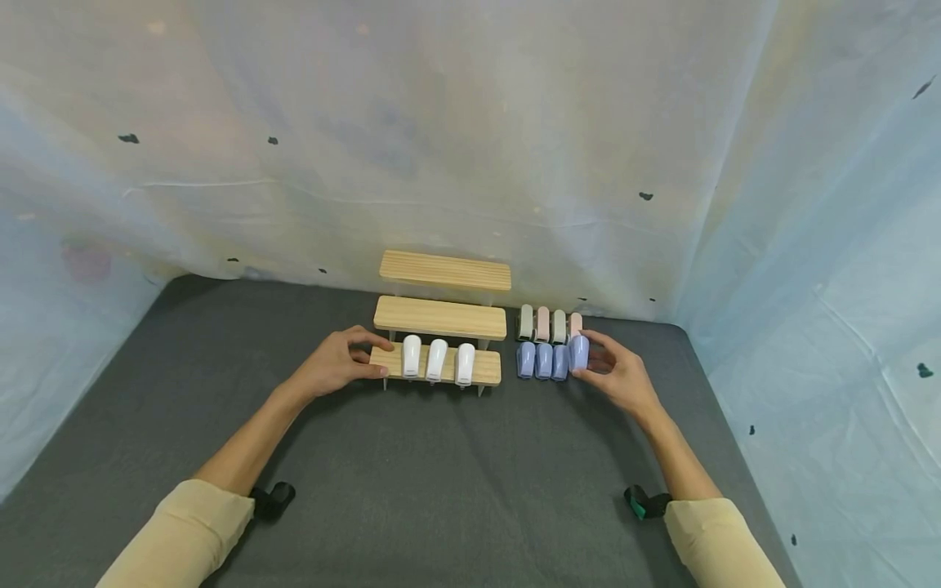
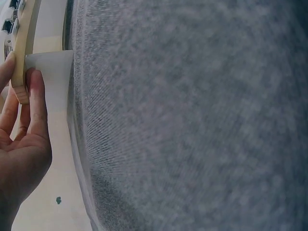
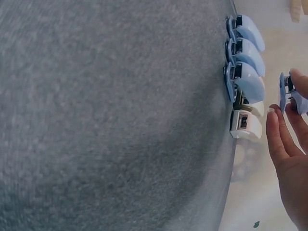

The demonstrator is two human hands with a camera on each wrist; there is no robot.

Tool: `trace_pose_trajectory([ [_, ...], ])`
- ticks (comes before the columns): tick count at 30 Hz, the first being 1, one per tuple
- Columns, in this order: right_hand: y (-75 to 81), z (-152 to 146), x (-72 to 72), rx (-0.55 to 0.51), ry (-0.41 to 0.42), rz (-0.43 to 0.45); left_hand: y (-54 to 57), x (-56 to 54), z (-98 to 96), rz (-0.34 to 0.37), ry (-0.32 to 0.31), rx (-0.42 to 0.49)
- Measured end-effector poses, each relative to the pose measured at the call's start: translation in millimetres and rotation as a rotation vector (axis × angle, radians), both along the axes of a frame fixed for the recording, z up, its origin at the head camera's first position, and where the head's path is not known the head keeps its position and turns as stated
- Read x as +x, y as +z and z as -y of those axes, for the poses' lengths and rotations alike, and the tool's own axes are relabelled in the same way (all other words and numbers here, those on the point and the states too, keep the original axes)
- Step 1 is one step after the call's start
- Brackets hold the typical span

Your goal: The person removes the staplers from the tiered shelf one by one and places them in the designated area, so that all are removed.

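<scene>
My left hand (image 1: 332, 365) pinches the left end of the lowest board (image 1: 487, 369) of a three-step wooden display stand. In the left wrist view a finger (image 2: 37, 89) presses the underside of that board. Three white mini staplers (image 1: 437, 360) stand side by side on it. Off to the right, my right hand (image 1: 625, 382) holds a blue mini stapler (image 1: 579, 353) between thumb and fingers, raised off the table in the right wrist view. Three more blue mini staplers (image 1: 543, 360) stand in a row just left of it.
Behind the blue row stand grey-green (image 1: 525, 322) and pink (image 1: 541, 324) mini staplers. The stand's middle board (image 1: 439, 317) and top board (image 1: 444, 270) hold nothing. A dark grey cloth (image 1: 412, 490) covers the table, with pale sheeting (image 1: 470, 147) hanging close behind.
</scene>
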State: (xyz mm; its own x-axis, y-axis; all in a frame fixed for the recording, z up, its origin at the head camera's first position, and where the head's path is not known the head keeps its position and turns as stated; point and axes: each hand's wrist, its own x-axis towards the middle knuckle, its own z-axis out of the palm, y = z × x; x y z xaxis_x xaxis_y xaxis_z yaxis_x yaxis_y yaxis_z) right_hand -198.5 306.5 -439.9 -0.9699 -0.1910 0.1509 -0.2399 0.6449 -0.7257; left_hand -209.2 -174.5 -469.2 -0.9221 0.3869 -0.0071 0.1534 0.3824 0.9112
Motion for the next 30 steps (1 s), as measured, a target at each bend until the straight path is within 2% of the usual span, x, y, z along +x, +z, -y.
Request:
trace_pose_trajectory([
  [12, -10.0, -9.9, -3.0, -0.004, -0.012, 0.029, 2.5, -0.3, -2.8, 0.021, 0.004, 0.008],
  [19, -15.1, -13.1, -4.2, 0.043, -0.026, 0.043, 3.9, -0.4, -3.1, 0.006, 0.006, -0.005],
  [30, -29.1, -15.2, -8.7, 0.039, -0.037, 0.069, -0.5, 0.2, -1.9, 0.011, 0.009, 0.003],
])
